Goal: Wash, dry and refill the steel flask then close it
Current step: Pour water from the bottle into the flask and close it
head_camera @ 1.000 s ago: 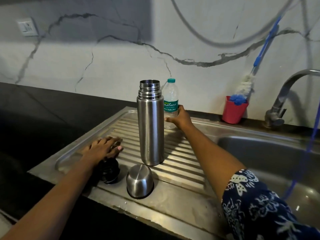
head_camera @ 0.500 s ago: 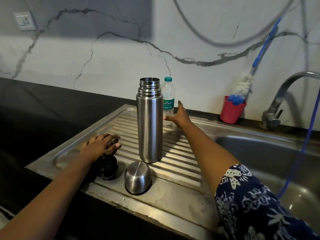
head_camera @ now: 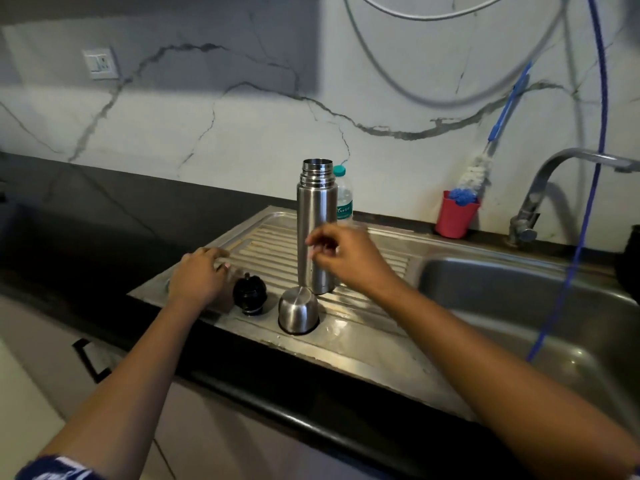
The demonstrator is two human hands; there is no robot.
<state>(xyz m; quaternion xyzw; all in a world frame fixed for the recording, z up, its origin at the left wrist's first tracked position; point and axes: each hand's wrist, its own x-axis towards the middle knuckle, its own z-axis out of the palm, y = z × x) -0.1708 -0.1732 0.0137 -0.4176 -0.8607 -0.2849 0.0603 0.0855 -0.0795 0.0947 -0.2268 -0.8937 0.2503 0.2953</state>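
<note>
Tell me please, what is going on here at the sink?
A person stands at a sink with a steel flask, open and upright on the draining board. Its black stopper and steel cup lie in front of it, the cup mouth down. The right hand hovers in front of the flask, blurred, apparently holding nothing. The left hand rests on the board beside the stopper. A water bottle stands behind the flask, untouched.

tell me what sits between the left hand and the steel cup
The black stopper sits between the left hand and the inverted steel cup, seen in the head view.
</note>
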